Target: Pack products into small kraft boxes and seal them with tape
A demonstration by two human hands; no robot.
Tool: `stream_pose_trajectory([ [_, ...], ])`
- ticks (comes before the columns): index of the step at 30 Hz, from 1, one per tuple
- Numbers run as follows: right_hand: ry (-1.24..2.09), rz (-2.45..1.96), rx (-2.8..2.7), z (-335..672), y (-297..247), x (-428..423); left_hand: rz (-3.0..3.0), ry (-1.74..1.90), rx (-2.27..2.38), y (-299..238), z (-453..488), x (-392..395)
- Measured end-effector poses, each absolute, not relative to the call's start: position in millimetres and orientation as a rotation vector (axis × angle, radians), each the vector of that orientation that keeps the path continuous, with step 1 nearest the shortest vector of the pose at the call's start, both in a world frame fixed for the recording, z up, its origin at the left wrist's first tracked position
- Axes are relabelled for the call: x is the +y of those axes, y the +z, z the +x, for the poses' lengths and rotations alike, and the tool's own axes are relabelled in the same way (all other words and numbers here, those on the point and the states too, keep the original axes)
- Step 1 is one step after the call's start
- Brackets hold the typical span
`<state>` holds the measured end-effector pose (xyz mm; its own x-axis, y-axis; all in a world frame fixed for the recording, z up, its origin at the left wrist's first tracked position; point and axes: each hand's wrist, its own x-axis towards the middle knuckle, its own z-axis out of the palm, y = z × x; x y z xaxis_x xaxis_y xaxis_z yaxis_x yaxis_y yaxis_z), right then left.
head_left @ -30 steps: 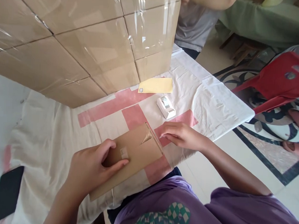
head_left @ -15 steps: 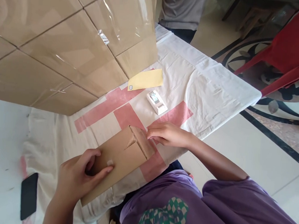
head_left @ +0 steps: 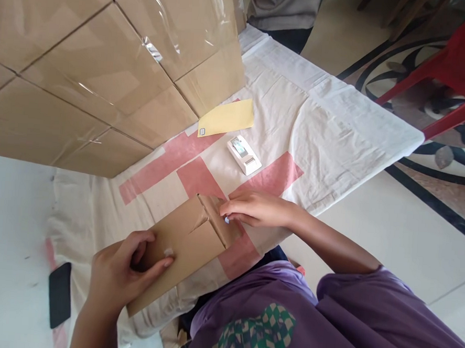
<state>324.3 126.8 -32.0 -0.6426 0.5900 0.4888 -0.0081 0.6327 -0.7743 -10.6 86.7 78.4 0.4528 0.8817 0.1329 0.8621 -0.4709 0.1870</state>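
Note:
A brown cardboard box (head_left: pixel 188 247) lies slantwise on the cloth-covered table in front of me. My left hand (head_left: pixel 126 270) grips its near left end, thumb and index finger curved over the top face beside a small bit of clear tape (head_left: pixel 168 252). Creases and a torn-looking fold mark the box's right end, where a flap (head_left: pixel 217 223) slopes down. Over that flap, my right hand (head_left: pixel 252 208) has its fingers pinched together. A tiny pale blue piece (head_left: pixel 227 220) shows under those fingertips; what it is I cannot make out.
Stacked, taped cartons (head_left: pixel 104 77) rise at the back left. Beyond the box lie a white device with a small screen (head_left: pixel 244 155) and a yellow card (head_left: pixel 227 117). A black phone (head_left: pixel 59 296) is at the left. A person (head_left: pixel 285 12) stands behind; a red chair (head_left: pixel 459 67) is right.
My right hand has shifted slightly left onto the end flap, and the pale blue piece now shows under its fingers. My left hand keeps its hold. The view has tilted a little.

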Motion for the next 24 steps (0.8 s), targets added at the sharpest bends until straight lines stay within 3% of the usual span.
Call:
stream_pose_trajectory([
  [5,0.635,-0.512,-2.254,322.0,-27.1,126.7,2.593,0.317,1.567,78.7,-10.6,86.6],
  [10,0.512,-0.580,-2.299,321.0,-24.7,126.2,2.579,0.296,1.586,80.6,-9.2,86.3],
  [24,0.978,-0.747,-1.671,298.1,-38.5,89.9,2.614,0.311,1.567,79.7,-10.4,85.7],
])
